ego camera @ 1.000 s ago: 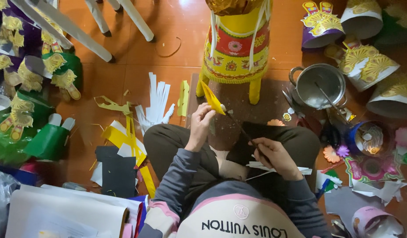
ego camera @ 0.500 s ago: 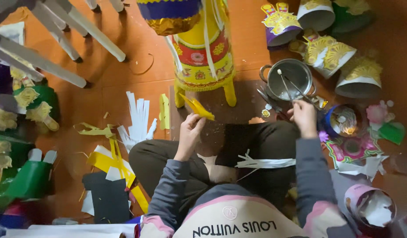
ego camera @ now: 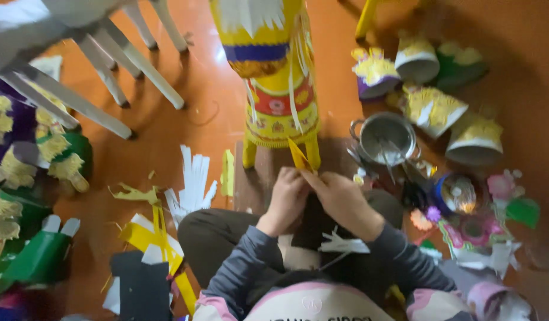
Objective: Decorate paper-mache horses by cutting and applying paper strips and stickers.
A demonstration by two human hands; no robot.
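Yellow strip is poking up at 12 o'clock from both hands, left hand and right hand pinching it closed-fingered (metal pot sitting at 2 o'clock).

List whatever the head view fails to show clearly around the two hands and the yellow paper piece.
- Yellow paper piece: its lower end is hidden behind the left hand and right hand.
- Fingertips of both hands: curled inward, so the grip is unclear.
- Metal pot: contents blurred.
- White fringed strip on the lap: partly covered by the right forearm.
- Yellow paper figure: top cut off by the upper edge.
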